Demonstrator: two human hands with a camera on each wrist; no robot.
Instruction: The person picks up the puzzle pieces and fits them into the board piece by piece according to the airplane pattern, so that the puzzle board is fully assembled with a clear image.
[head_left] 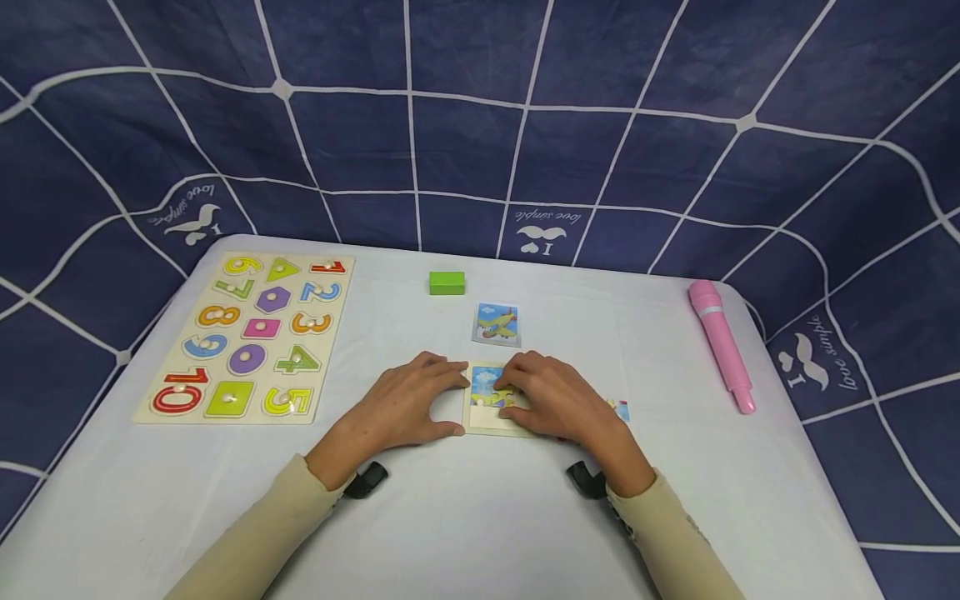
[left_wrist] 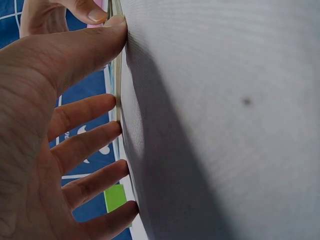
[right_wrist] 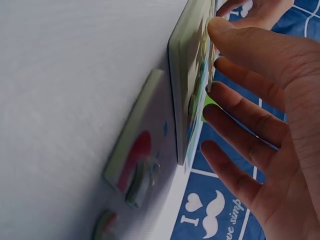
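A small jigsaw board (head_left: 491, 423) with a blue and yellow picture lies flat in front of me. My left hand (head_left: 405, 402) rests at its left side, the thumb and fingertips against the edge, fingers fairly straight. Over the right half of the board, my right hand (head_left: 551, 395) pinches a thin puzzle piece (right_wrist: 211, 65) between thumb and fingers; most of that piece is hidden. Loose puzzle pieces (right_wrist: 135, 145) lie on the table beside the board, mostly covered by the right hand in the head view. Beyond the board is a picture card (head_left: 497, 323) of a yellow airplane.
A number-and-shape peg board (head_left: 255, 333) lies on the left of the white table (head_left: 480, 533). Behind the card sits a green block (head_left: 447, 283). To the right lies a pink microphone-shaped toy (head_left: 722, 346). Dark blue patterned cloth (head_left: 465, 150) hangs around the table.
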